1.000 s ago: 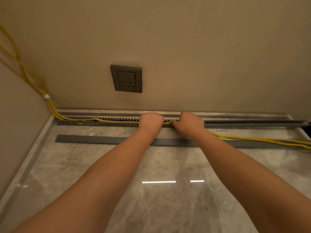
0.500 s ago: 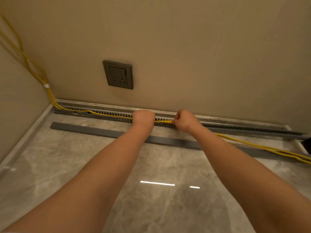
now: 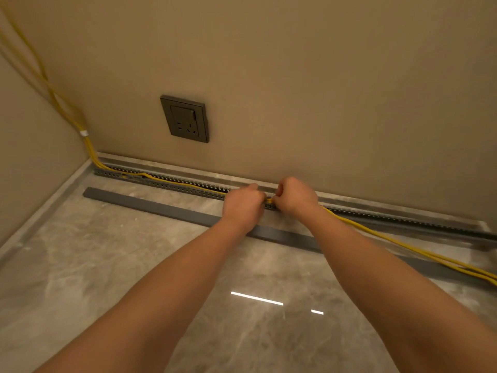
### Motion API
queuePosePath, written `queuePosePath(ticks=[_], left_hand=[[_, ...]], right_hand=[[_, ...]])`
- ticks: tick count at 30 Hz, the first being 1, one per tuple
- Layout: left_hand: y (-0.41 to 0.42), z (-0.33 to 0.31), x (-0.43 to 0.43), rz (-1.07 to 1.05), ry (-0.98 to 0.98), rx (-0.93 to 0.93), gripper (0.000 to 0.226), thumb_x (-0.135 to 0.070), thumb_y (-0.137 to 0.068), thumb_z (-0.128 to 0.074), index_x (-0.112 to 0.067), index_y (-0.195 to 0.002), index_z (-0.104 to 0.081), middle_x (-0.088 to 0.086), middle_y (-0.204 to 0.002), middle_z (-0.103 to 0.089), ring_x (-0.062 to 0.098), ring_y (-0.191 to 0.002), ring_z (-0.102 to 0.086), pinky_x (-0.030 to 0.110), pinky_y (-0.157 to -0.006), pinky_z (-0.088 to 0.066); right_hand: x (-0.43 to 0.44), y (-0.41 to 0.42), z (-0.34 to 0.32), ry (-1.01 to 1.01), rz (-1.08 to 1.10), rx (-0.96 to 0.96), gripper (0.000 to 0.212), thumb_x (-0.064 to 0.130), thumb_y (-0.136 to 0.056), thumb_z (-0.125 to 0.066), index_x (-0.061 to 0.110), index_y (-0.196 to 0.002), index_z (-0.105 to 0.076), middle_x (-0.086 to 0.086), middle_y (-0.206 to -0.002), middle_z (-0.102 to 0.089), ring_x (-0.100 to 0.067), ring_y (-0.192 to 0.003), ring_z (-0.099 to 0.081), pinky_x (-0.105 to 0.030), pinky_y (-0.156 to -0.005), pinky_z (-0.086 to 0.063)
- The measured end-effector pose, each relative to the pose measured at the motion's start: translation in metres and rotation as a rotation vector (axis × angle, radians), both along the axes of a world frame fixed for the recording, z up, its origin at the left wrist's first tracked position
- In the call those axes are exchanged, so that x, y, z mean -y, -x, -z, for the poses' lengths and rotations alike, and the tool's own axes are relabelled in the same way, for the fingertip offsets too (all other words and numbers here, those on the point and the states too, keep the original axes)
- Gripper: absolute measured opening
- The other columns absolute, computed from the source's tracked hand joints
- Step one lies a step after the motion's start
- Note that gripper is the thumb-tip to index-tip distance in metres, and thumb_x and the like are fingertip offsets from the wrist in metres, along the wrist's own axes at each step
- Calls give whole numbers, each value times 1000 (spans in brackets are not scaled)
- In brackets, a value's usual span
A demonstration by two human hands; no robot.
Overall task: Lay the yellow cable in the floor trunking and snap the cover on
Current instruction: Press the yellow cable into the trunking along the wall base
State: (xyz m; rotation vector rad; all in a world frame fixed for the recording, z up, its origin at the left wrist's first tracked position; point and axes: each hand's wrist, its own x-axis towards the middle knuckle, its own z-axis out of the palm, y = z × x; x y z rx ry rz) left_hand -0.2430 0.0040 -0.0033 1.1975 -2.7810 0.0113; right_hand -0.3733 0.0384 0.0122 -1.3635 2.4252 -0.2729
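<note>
A grey slotted floor trunking [image 3: 172, 184] runs along the foot of the back wall. The yellow cable [image 3: 403, 247] comes down the left corner and lies inside the trunking up to my hands. Right of them it leaves the channel and trails loose across the floor toward the right edge. My left hand [image 3: 243, 205] and my right hand [image 3: 295, 197] are side by side over the middle of the trunking, both closed on the cable. The flat grey cover strip [image 3: 150, 205] lies on the floor in front of the trunking, parallel to it, partly hidden by my forearms.
A dark wall socket [image 3: 185, 119] sits on the back wall above the trunking. A side wall closes the left corner. A white tie [image 3: 84, 133] binds the cable there. Glossy grey marble floor [image 3: 107, 265] fills the foreground.
My two hands have shifted to the right along the trunking and come closer together. The camera view has tilted and swung, so the trunking now slopes down to the right.
</note>
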Motion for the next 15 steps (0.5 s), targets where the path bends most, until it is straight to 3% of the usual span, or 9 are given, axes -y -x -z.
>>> queuePosePath(ticks=[4,8,12,15], left_hand=[[10,7,-4,-69,-24,-19,26,-32,-95,-49,-20,-104,-70,3,-105,-63,26,-99,-63,34,-72,-49],[16,3,-2,-4,62,115,19,-18,-93,-53,-20,-100,-71,4,-102,-64,28,-91,-66,30,-61,-39],[24,-5,-1,12,68,189,19,-7,-91,-53,-13,-99,-70,6,-102,-66,30,-94,-68,33,-67,-48],[28,-6,-2,-3,56,217,21,-4,-90,-53,-12,-100,-69,7,-102,-65,31,-93,-67,32,-66,-46]], right_hand=[[-1,6,0,4,-5,45,13,24,-77,-61,17,-84,-70,-9,-92,-72,-32,-91,-67,-32,-71,-48],[-1,7,-1,10,-45,29,12,23,-77,-59,17,-80,-69,-9,-89,-72,-31,-86,-66,-29,-64,-43],[-5,11,-6,17,-63,7,17,26,-77,-58,14,-80,-71,-9,-85,-71,-31,-83,-65,-29,-63,-45],[-12,20,-8,24,-35,2,18,28,-77,-59,14,-78,-70,-7,-80,-69,-29,-80,-64,-28,-61,-44]])
